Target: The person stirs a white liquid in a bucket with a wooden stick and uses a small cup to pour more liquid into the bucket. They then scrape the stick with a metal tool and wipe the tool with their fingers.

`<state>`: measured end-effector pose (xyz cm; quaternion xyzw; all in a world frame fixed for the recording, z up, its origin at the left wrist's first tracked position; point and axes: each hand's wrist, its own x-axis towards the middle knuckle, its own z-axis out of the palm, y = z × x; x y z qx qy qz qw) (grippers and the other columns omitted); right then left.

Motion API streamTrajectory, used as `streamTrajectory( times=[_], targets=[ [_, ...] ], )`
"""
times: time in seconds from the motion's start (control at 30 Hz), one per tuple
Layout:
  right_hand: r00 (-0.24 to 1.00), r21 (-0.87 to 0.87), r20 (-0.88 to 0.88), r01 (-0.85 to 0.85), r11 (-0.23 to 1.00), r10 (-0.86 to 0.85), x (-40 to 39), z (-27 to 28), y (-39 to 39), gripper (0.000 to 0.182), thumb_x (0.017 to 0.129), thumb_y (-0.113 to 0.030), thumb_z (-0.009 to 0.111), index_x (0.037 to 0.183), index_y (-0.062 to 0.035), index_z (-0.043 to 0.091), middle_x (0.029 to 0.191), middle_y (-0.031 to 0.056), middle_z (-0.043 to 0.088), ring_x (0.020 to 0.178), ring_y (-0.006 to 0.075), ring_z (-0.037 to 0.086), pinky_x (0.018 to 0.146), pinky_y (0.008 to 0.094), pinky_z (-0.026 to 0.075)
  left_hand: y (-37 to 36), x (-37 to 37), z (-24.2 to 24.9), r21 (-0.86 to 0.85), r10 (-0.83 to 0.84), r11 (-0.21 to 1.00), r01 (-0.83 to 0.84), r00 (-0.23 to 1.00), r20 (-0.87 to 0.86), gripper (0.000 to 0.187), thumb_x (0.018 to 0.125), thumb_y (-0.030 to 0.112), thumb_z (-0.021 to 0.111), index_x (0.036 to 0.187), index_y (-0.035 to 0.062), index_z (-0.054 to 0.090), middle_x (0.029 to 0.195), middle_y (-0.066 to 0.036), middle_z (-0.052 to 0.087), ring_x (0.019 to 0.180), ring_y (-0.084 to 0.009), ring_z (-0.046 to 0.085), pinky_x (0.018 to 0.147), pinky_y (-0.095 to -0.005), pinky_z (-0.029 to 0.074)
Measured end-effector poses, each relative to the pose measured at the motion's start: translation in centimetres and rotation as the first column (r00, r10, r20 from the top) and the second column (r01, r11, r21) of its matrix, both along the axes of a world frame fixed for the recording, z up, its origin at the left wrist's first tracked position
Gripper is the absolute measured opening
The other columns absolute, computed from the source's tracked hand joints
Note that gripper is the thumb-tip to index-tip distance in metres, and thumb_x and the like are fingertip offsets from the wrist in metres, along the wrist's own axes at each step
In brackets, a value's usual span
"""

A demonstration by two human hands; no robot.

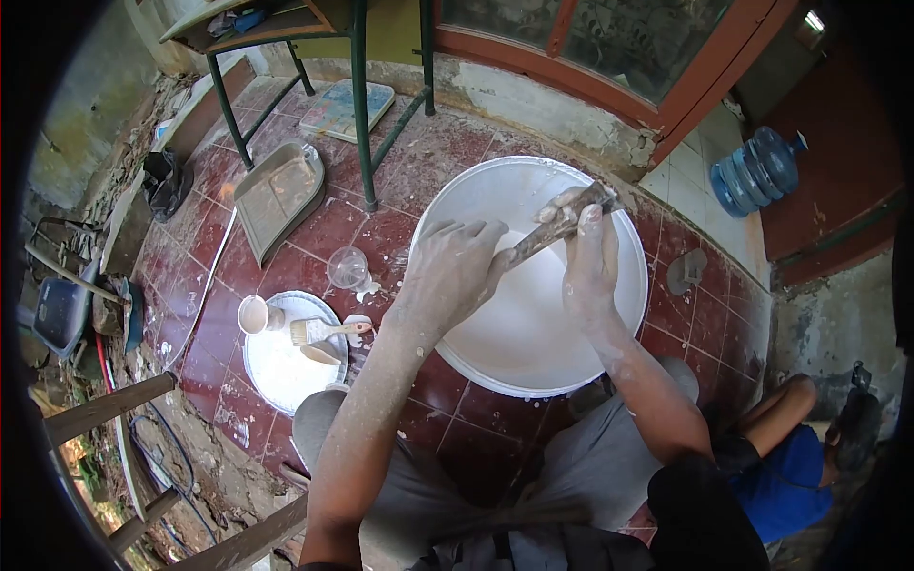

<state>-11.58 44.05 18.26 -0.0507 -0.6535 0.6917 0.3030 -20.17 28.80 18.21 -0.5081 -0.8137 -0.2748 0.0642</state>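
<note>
Both my hands are over a large white tub [476, 198] that holds a pale, milky substance. A flat, stained wooden stick [541, 238] slants across the tub's opening. My left hand [449, 276], dusted with white residue, grips its lower end by the thumb. Near the dark upper end, my right hand [592, 262] is closed around it, with the fingertips coated in white. On the floor to the left lies a round white lid [276, 383]. It carries a paintbrush [319, 330] and a small cup [254, 315]. A clear plastic cup [347, 267] stands close by.
A dustpan [281, 195] lies on the red tiles before a green-legged table [360, 114]. A blue water jug [757, 171] is at the right by the doorway. A person in a blue shirt [785, 485] sits at lower right. Wooden rails [109, 409] edge the left.
</note>
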Motion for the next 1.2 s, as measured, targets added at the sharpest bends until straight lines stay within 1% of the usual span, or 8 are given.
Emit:
streamTrajectory(
  times=[0.2, 0.3, 0.47, 0.63, 0.8, 0.87, 1.13, 1.2],
  targets=[
    [0.983, -0.147, -0.155, 0.072, 0.987, -0.095, -1.0, -0.2, 1.6, 0.052, 0.102, -0.057, 0.027, 0.09, -0.0099, 0.045, 0.068, -0.0013, 0.044, 0.056, 0.0069, 0.044, 0.053, 0.0241, 0.04, -0.9, -1.2, 0.8, 0.171, 0.154, 0.973, -0.154, 0.988, 0.009, 0.012, 0.087, 0.009, 0.062, 0.098, 0.0071, 0.066, 0.089, -0.012, 0.069, 0.085, -0.0327, 0.066, 0.079, -0.0439, 0.05],
    [0.986, -0.27, -0.117, -0.144, 0.952, 0.115, -0.4, 0.9, 2.2, 0.055, 0.102, -0.059, 0.025, 0.083, -0.0111, 0.045, 0.063, -0.0024, 0.042, 0.051, 0.0061, 0.04, 0.049, 0.023, 0.036, -1.1, -1.3, 1.1, 0.164, 0.186, 0.968, -0.188, 0.982, 0.028, 0.01, 0.087, 0.008, 0.063, 0.096, 0.0066, 0.066, 0.09, -0.011, 0.07, 0.086, -0.0319, 0.067, 0.078, -0.0426, 0.051],
    [0.976, -0.15, 0.182, -0.089, 0.985, 0.116, 0.2, 3.5, 2.2, 0.059, 0.101, -0.06, 0.024, 0.077, -0.0111, 0.044, 0.06, -0.0029, 0.04, 0.047, 0.0052, 0.037, 0.043, 0.0214, 0.031, -1.4, -1.2, 1.3, 0.159, 0.193, 0.969, -0.191, 0.981, 0.001, 0.012, 0.085, 0.008, 0.064, 0.097, 0.0072, 0.066, 0.091, -0.009, 0.071, 0.088, -0.03, 0.067, 0.08, -0.0407, 0.051],
    [0.982, 0.009, -0.146, 0.12, 0.993, -0.117, 1.1, 2.8, 2.8, 0.042, 0.094, -0.043, 0.061, 0.075, -0.0084, 0.046, 0.054, -0.0056, 0.038, 0.044, 0.0034, 0.036, 0.041, 0.0217, 0.027, -1.7, -1.0, 1.1, 0.161, 0.191, 0.97, -0.183, 0.981, -0.038, 0.016, 0.083, 0.008, 0.066, 0.099, 0.0083, 0.066, 0.09, -0.007, 0.071, 0.089, -0.028, 0.068, 0.082, -0.0396, 0.051],
    [0.941, 0.19, -0.243, 0.283, 0.94, -0.234, 2.2, 3.9, 3.0, 0.033, 0.099, -0.028, 0.05, 0.073, -0.012, 0.039, 0.05, -0.0037, 0.034, 0.041, 0.0057, 0.033, 0.04, 0.0232, 0.027, -1.7, -0.7, 1.5, 0.172, 0.183, 0.97, -0.174, 0.982, -0.04, 0.018, 0.083, 0.009, 0.067, 0.101, 0.0088, 0.066, 0.089, -0.007, 0.07, 0.087, -0.0281, 0.067, 0.082, -0.0394, 0.051],
    [0.868, 0.014, -0.481, 0.15, 0.989, -0.125, 2.3, 4.1, 3.3, 0.032, 0.093, -0.018, 0.062, 0.07, -0.0095, 0.041, 0.052, -0.0012, 0.042, 0.04, 0.0059, 0.035, 0.039, 0.0253, 0.025, -1.6, -0.6, 1.7, 0.178, 0.19, 0.968, -0.179, 0.981, -0.047, 0.019, 0.083, 0.009, 0.067, 0.101, 0.0089, 0.066, 0.088, -0.007, 0.07, 0.086, -0.0282, 0.066, 0.081, -0.0394, 0.05],
    [0.891, -0.396, -0.228, 0.284, 0.873, -0.393, 0.6, 3.7, 2.4, 0.058, 0.098, -0.065, 0.03, 0.07, -0.0152, 0.036, 0.056, -0.0045, 0.03, 0.055, 0.0095, 0.033, 0.055, 0.0255, 0.03, -1.5, 0.2, 2.5, 0.183, 0.176, 0.97, -0.158, 0.981, -0.082, 0.009, 0.087, 0.014, 0.066, 0.092, 0.0065, 0.068, 0.082, -0.008, 0.065, 0.078, -0.0289, 0.064, 0.076, -0.0396, 0.049],
    [0.991, -0.309, -0.115, 0.022, 0.951, -0.061, 1.5, 3.1, 2.5, 0.064, 0.095, -0.072, 0.027, 0.067, -0.015, 0.035, 0.055, -0.0047, 0.03, 0.054, 0.0098, 0.03, 0.054, 0.0272, 0.028, -1.4, 0.4, 2.8, 0.194, 0.175, 0.968, -0.162, 0.983, -0.054, 0.009, 0.087, 0.014, 0.065, 0.091, 0.0061, 0.068, 0.082, -0.008, 0.065, 0.078, -0.0294, 0.064, 0.075, -0.0398, 0.049]
  ],
)
